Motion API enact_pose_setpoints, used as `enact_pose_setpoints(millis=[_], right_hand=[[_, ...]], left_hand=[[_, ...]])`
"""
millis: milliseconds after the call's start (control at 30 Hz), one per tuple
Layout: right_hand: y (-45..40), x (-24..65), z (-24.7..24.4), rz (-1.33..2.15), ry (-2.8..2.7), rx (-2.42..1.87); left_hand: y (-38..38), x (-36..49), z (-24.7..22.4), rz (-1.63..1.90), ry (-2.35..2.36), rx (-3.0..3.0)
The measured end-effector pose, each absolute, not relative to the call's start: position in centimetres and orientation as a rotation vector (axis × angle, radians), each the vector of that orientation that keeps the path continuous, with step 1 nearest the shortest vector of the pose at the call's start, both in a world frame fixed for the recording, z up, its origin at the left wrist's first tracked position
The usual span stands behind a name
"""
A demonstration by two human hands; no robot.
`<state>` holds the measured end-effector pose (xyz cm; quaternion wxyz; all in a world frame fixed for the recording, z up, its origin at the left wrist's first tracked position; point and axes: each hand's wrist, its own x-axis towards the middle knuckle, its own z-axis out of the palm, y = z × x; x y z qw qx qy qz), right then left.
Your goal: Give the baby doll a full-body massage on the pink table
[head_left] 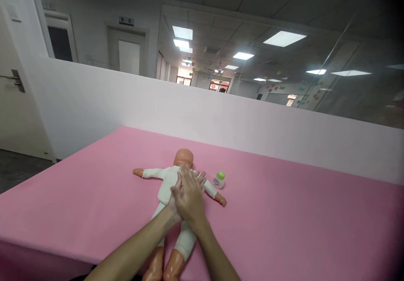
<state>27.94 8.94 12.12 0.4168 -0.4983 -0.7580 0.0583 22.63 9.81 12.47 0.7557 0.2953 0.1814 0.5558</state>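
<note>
My right hand (189,194) lies across my left hand (201,178), palm against palm, with the fingers of both stretched out. Fingertips of the left show past the right edge of the upper hand; most of its palm is covered. Both hands are above the torso of a baby doll (166,190), and whether they touch it I cannot tell. The doll is on its back in a white suit, arms spread, head away from me, legs towards me. Beside its arm on the right stands a small clear jar (218,182) with a green lid. Neither hand holds an object that I can see.
A pink-covered table (284,222) bears the doll and the jar. Along its far side runs a low white wall (221,116) with a glass pane above it. At the left is a door (19,104) with a metal handle.
</note>
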Motion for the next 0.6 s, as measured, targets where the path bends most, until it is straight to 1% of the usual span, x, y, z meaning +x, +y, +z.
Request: enact_pose_setpoints(millis=[100,200,267,400,500,600], right_hand=[[10.7,30.4,12.0,0.282,-1.735,-1.242],[12.1,32.4,10.0,0.492,-1.646,-1.232],[13.2,33.5,8.8,0.518,-1.633,-1.283],[15.9,34.8,9.1,0.289,-1.683,-1.400],[17.5,34.8,10.5,0.208,-1.758,-1.446],[18.0,34.0,11.7,0.212,-1.877,-1.454]], left_hand=[[10.1,21.1,12.0,1.092,0.180,0.670],[12.6,19.1,11.4,1.197,0.219,0.735],[14.7,18.0,10.9,1.317,0.407,0.872],[18.2,16.4,9.8,1.453,0.930,1.446],[19.8,15.7,8.7,1.377,1.279,1.862],[21.0,15.7,7.7,1.209,1.459,2.115]])
